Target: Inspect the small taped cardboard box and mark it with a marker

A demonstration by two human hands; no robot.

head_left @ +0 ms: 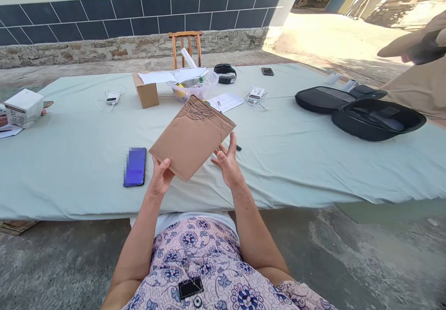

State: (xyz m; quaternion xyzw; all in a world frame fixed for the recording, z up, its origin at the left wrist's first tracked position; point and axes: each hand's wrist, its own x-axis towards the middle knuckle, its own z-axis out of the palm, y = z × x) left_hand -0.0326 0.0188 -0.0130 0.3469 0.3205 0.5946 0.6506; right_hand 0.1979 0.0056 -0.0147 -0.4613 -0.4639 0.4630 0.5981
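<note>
My left hand (pixel 161 176) grips the near left corner of a brown cardboard piece (pixel 191 138), thumb on top. The cardboard is tilted above the table, with dark scribbled lines along its far edge. My right hand (pixel 228 164) is beside its right edge, thumb and fingers apart; some fingertips are partly hidden, and I cannot tell if they touch it. A small black tip (pixel 239 147) shows on the cloth beyond that hand. Left of my left hand lies a phone (pixel 135 167) with a blue screen.
Cloth covers the table (pixel 87 180). Farther back are a small cardboard box (pixel 148 94), a plastic basket (pixel 181 92) with odds and ends, papers (pixel 226 101) and white cabled devices (pixel 256 94). An open black case (pixel 372 119) lies right, near another person (pixel 418 78). A white box (pixel 26 108) is left.
</note>
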